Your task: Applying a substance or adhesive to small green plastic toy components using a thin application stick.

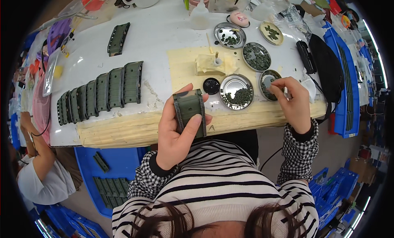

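Observation:
My left hand (174, 135) is closed around a green camouflage-painted model hull part (189, 109) with toothed strips along both long sides, its thumb lying across the lower end. Over a small round metal dish (266, 91) of dark green bits, my right hand (294, 99) has thumb and fingertips pinched together; whatever is between them is too small to make out. Left of that dish are a larger metal dish of tiny green parts (238, 94) and a small black pot (211, 86). Another dish of green pieces (256, 56) stands just behind.
A row of similar green parts (102, 90) lies on the table's left, with a single one (118, 39) behind it. A tape-covered block (215, 63), a squeeze bottle (200, 16) and a black pouch (326, 70) stand around. A blue crate (88, 168) sits below. A person's arm (43, 156) shows left.

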`<state>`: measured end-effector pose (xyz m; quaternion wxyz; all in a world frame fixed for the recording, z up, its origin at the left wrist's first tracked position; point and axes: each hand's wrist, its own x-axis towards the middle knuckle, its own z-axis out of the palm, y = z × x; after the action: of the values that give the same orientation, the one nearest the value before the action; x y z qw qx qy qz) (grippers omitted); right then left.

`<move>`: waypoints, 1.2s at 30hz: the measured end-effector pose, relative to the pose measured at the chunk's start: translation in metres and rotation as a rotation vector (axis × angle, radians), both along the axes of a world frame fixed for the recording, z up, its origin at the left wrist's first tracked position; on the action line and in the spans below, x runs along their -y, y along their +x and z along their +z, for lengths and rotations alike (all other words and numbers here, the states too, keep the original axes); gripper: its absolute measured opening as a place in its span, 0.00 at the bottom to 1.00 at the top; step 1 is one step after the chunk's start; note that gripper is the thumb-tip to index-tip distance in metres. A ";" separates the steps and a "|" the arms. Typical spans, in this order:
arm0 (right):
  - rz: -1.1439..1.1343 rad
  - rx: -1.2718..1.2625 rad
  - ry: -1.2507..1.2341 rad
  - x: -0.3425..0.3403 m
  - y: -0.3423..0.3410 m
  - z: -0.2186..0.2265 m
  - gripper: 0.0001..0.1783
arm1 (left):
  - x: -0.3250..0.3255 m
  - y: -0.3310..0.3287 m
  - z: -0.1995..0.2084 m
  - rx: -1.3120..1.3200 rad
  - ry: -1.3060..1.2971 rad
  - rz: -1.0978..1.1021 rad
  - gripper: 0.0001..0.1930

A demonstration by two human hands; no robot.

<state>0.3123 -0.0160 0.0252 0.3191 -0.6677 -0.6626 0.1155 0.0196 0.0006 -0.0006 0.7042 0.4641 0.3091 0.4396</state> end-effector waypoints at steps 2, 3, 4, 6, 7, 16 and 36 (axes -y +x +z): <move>0.050 0.035 -0.072 -0.002 0.003 0.000 0.08 | 0.000 0.002 -0.001 0.012 -0.005 -0.002 0.27; 0.060 0.032 -0.098 -0.004 0.002 0.000 0.08 | 0.001 0.002 0.000 0.022 -0.024 0.010 0.27; 0.071 0.029 -0.123 -0.007 0.002 0.000 0.08 | 0.003 0.002 0.002 0.033 -0.043 0.024 0.27; 0.093 0.039 -0.150 -0.012 0.002 0.000 0.09 | 0.005 -0.002 0.004 0.027 -0.068 0.046 0.27; 0.102 0.051 -0.150 -0.014 0.003 -0.001 0.09 | 0.004 -0.005 0.005 0.011 -0.073 0.056 0.28; 0.107 0.099 -0.140 -0.018 0.003 -0.001 0.09 | -0.009 -0.027 -0.009 -0.314 0.143 0.223 0.28; -0.078 -0.173 0.025 0.004 0.020 -0.004 0.05 | -0.014 -0.029 -0.004 -1.195 0.684 0.430 0.22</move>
<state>0.3318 -0.0202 0.0209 0.3877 -0.6765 -0.6075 0.1518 -0.0094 0.0142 -0.0044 0.1279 0.7488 0.5709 0.3115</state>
